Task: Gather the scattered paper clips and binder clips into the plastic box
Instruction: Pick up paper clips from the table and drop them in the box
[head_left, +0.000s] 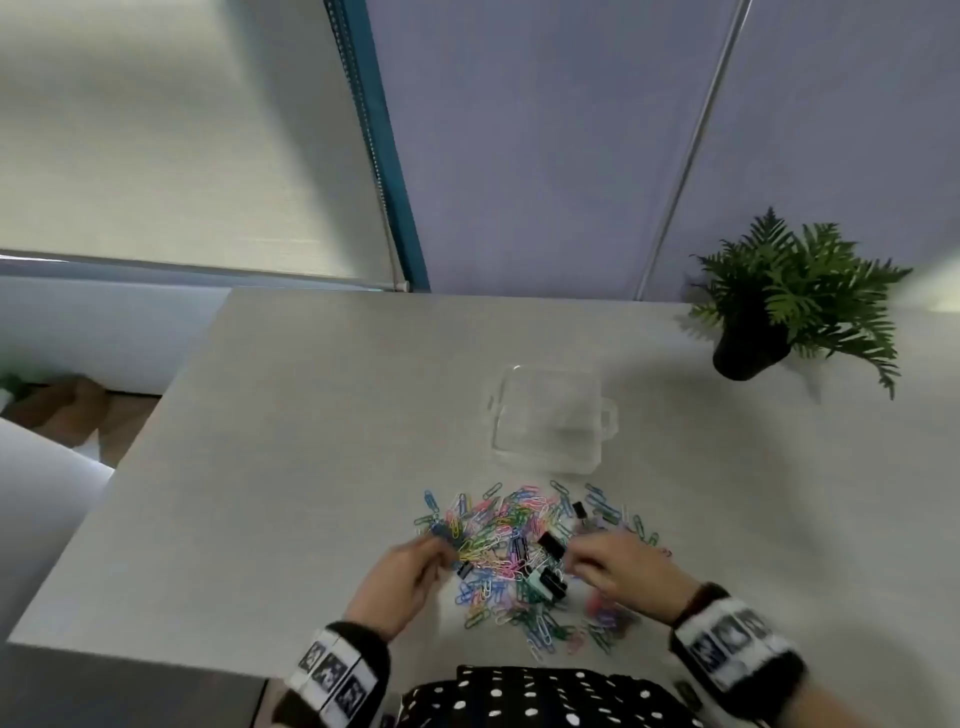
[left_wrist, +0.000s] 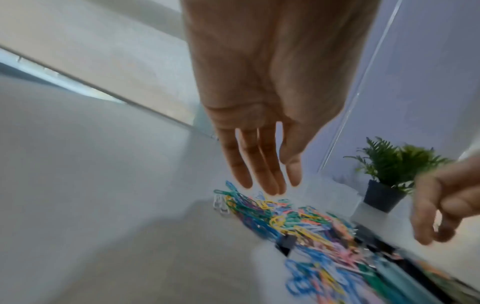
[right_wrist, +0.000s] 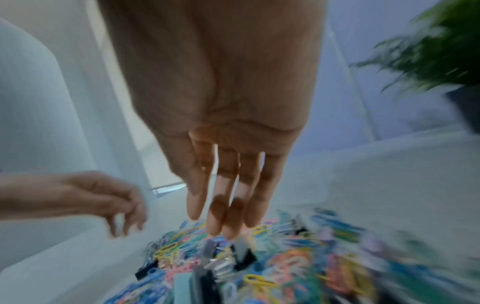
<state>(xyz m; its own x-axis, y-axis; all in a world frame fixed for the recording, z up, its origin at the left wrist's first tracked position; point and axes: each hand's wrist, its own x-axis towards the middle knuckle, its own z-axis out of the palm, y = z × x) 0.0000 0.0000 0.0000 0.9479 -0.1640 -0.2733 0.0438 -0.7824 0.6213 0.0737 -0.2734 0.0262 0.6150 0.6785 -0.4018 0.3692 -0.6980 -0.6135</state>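
A heap of coloured paper clips (head_left: 511, 540) with a few black binder clips (head_left: 550, 546) lies on the pale table (head_left: 311, 441), just in front of a clear plastic box (head_left: 548, 418). My left hand (head_left: 415, 564) hovers at the heap's left edge, its fingers (left_wrist: 262, 172) straight and holding nothing. My right hand (head_left: 613, 564) hovers at the heap's right side, its fingers (right_wrist: 228, 205) also straight and empty above the clips (right_wrist: 259, 257). The wrist views are blurred. The paper clips (left_wrist: 298, 224) spread below the left fingertips.
A small potted fern (head_left: 779, 306) stands at the table's back right. The table's left edge drops off near a white surface (head_left: 41, 499). A purple partition wall (head_left: 571, 130) backs the table.
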